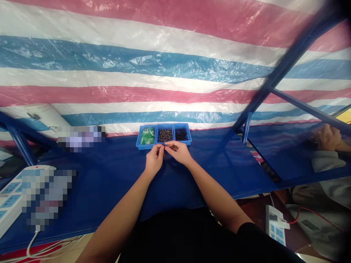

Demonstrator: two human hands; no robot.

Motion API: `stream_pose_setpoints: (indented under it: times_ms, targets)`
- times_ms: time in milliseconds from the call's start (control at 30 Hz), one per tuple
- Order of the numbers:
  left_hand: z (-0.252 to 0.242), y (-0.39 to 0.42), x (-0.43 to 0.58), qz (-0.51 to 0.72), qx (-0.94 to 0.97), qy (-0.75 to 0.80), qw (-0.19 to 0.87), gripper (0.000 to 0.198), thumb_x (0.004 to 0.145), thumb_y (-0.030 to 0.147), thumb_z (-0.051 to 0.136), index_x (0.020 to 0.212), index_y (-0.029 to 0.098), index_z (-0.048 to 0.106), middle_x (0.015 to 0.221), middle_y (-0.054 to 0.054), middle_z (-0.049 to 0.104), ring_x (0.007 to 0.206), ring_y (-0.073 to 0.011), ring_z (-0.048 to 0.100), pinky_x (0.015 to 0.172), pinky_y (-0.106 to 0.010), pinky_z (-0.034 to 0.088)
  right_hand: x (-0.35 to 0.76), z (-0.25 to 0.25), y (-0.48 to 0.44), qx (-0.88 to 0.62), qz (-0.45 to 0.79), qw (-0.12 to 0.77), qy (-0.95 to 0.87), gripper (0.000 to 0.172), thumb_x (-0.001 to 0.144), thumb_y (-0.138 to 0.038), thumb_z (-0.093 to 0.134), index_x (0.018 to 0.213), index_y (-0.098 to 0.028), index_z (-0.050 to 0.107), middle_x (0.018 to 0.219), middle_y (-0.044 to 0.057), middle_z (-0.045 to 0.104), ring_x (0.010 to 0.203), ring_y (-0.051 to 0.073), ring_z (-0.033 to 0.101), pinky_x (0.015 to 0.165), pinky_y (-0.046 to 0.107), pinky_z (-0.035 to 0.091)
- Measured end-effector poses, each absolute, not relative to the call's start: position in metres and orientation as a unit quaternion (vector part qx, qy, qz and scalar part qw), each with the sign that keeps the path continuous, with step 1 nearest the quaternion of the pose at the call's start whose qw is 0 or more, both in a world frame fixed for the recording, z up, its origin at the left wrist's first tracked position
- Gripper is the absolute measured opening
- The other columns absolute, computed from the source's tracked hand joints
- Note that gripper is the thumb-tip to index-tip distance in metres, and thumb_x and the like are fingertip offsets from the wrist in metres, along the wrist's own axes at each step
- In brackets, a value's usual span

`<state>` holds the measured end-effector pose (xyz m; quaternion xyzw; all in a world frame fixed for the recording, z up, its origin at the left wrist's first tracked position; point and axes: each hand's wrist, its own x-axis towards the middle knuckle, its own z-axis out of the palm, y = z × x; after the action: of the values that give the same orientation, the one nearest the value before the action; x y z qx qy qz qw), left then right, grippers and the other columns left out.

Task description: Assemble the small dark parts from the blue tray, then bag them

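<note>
My left hand (154,160) and my right hand (179,152) meet over the blue table, their fingertips pinched together around something too small to name. Just beyond them stand three joined blue bins. Green pieces, possibly in clear plastic, lie in the left bin (138,143). Small dark and brassy metal parts (165,135) fill the middle one. The right bin (189,136) has small black parts (181,134) in it. My right hand is close in front of the middle and right bins and hides part of their front edges.
On the left of the blue table (109,190) lie a white power strip (11,197) and blurred-out items with a white cable (33,241). Blue metal frame bars (263,95) rise at the right. Beyond them are another person's hands (327,138). Striped plastic sheeting (153,62) hangs behind.
</note>
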<state>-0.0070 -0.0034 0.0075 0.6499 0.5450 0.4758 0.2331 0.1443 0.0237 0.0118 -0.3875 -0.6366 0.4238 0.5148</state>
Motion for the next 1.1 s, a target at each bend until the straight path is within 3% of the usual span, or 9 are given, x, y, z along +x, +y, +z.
stream_pose_setpoints:
  times_ms: [133, 400, 767, 1000, 1100]
  targets:
    - [0.0097, -0.0046, -0.007, 0.467, 0.661, 0.543, 0.226, 0.028, 0.095, 0.042, 0.044, 0.088, 0.02, 0.06, 0.065, 0.002, 0.061, 0.058, -0.0115, 0.058, 0.061, -0.023, 0.044, 0.1453, 0.0126, 0.0237, -0.391, 0.412, 0.512, -0.644, 0.024, 0.079, -0.035, 0.067, 0.097, -0.019, 0.072, 0.085, 0.005, 0.072, 0.072, 0.015, 0.066, 0.066, 0.027, 0.053]
    - [0.0062, -0.0037, -0.0064, 0.481, 0.65, 0.536, 0.244, 0.025, 0.092, 0.041, 0.05, 0.105, 0.022, 0.06, 0.068, 0.002, 0.063, 0.061, -0.0126, 0.06, 0.061, -0.023, 0.045, 0.1471, 0.0128, 0.0241, -0.391, 0.414, 0.512, -0.643, 0.024, 0.08, -0.036, 0.066, 0.096, -0.019, 0.07, 0.087, 0.006, 0.072, 0.074, 0.016, 0.066, 0.066, 0.028, 0.053]
    - [0.0075, -0.0031, -0.0067, 0.473, 0.659, 0.537, 0.232, 0.024, 0.093, 0.04, 0.047, 0.091, 0.021, 0.06, 0.065, 0.002, 0.061, 0.058, -0.0119, 0.057, 0.06, -0.023, 0.043, 0.1467, 0.0149, 0.0222, -0.39, 0.408, 0.498, -0.659, 0.024, 0.079, -0.036, 0.067, 0.096, -0.019, 0.071, 0.085, 0.005, 0.072, 0.072, 0.016, 0.066, 0.065, 0.027, 0.053]
    - [0.0092, -0.0042, -0.0056, 0.484, 0.654, 0.527, 0.247, 0.027, 0.092, 0.042, 0.049, 0.104, 0.021, 0.061, 0.069, 0.001, 0.064, 0.061, -0.0139, 0.061, 0.061, -0.024, 0.046, 0.1481, 0.0153, 0.0231, -0.396, 0.397, 0.499, -0.661, 0.024, 0.082, -0.037, 0.065, 0.097, -0.019, 0.071, 0.089, 0.005, 0.073, 0.076, 0.016, 0.067, 0.069, 0.027, 0.053]
    - [0.0097, -0.0043, -0.0054, 0.48, 0.655, 0.531, 0.24, 0.025, 0.092, 0.041, 0.048, 0.1, 0.021, 0.061, 0.067, 0.001, 0.063, 0.06, -0.0132, 0.059, 0.061, -0.024, 0.045, 0.148, 0.0144, 0.0232, -0.393, 0.404, 0.503, -0.655, 0.024, 0.082, -0.036, 0.065, 0.097, -0.019, 0.071, 0.089, 0.006, 0.072, 0.075, 0.016, 0.066, 0.068, 0.027, 0.053]
